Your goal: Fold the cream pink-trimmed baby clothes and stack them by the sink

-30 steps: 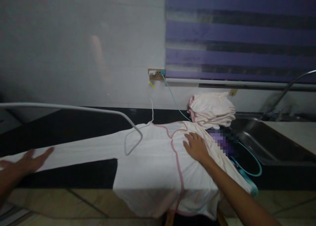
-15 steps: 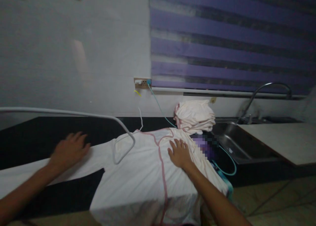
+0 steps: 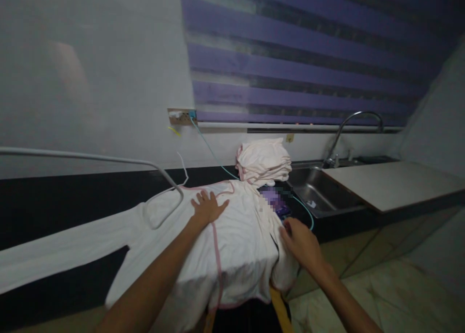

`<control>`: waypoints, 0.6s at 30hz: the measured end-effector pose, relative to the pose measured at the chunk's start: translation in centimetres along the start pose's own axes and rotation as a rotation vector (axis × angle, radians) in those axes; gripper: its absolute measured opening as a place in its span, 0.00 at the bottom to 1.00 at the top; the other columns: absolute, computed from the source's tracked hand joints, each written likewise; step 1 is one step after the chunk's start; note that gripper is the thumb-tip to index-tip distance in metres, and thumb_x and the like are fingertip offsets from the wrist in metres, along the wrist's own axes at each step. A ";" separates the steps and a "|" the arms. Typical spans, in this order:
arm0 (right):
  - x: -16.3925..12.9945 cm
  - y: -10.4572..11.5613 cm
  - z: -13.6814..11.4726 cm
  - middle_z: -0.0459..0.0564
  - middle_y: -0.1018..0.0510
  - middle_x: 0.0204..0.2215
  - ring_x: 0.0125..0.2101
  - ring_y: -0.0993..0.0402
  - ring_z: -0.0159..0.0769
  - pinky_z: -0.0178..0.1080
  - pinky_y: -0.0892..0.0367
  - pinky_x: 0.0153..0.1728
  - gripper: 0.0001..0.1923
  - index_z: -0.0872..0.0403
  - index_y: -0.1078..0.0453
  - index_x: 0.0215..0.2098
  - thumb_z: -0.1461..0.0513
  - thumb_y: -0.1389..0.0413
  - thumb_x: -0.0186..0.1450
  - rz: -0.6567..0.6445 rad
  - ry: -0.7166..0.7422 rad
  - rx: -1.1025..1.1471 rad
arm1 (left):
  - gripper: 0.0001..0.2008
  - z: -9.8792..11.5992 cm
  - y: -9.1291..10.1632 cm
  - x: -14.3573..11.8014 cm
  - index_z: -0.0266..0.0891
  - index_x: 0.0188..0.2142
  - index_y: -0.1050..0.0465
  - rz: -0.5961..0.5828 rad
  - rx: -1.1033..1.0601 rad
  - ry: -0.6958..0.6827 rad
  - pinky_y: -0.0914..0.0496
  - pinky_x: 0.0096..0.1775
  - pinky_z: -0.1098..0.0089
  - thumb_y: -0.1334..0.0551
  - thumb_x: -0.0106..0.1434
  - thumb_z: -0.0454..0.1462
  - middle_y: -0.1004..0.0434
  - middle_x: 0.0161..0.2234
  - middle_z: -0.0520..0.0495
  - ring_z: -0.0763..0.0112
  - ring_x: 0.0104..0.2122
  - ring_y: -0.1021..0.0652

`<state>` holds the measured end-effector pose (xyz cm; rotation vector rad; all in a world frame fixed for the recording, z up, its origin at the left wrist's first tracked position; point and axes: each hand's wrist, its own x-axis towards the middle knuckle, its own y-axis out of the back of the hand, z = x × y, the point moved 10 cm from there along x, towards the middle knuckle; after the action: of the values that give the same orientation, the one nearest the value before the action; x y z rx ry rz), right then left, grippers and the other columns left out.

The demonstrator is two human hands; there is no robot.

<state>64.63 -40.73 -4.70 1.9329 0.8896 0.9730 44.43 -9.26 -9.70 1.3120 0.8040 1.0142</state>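
The left hand point(image 3: 208, 208) has crossed from the outstretched sleeve to the chest of the white long-sleeved garment with pink piping point(image 3: 232, 236), lying flat and open there, while the right hand point(image 3: 301, 243) has slid off to the garment's right edge — it seems to pinch the fabric, though the dim view leaves this unsure. The garment lies spread on the black counter point(image 3: 72, 202). The steel sink point(image 3: 319, 197) looks nearly empty — one small scrap inside.

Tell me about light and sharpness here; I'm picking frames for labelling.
Head view: dim, grainy and soft; the blind is streaked with blur, a pale reflection sits on the wall, and a patch beside the garment is pixelated.
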 end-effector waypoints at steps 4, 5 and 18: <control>-3.8 -0.6 1.7 0.54 0.20 0.41 0.43 0.23 0.46 0.41 0.33 0.41 0.08 0.50 0.29 0.42 0.56 0.47 0.72 -0.048 -0.004 -0.012 | 0.58 -0.5 -0.6 0.8 0.25 0.76 0.52 -0.015 -0.001 -0.001 0.55 0.68 0.30 0.56 0.64 0.70 0.59 0.75 0.17 0.24 0.74 0.53; -4.2 -0.7 1.4 0.54 0.21 0.40 0.42 0.24 0.46 0.41 0.33 0.42 0.07 0.49 0.30 0.41 0.57 0.48 0.73 -0.043 0.017 0.020 | 0.59 -0.5 -0.7 1.0 0.25 0.76 0.52 -0.025 -0.004 -0.001 0.55 0.68 0.30 0.56 0.63 0.70 0.59 0.75 0.17 0.24 0.74 0.54; -3.2 2.2 10.2 0.42 0.28 0.30 0.31 0.32 0.35 0.35 0.37 0.33 0.25 0.50 0.32 0.39 0.42 0.34 0.57 -0.270 -0.147 0.743 | 0.63 -0.3 -1.1 1.2 0.27 0.77 0.61 -0.212 -0.010 -0.012 0.58 0.68 0.29 0.56 0.60 0.73 0.71 0.76 0.20 0.24 0.74 0.61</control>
<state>72.33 -47.71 -7.92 2.3507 1.5214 0.3429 44.74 -8.05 -10.69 1.1953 0.9077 0.8400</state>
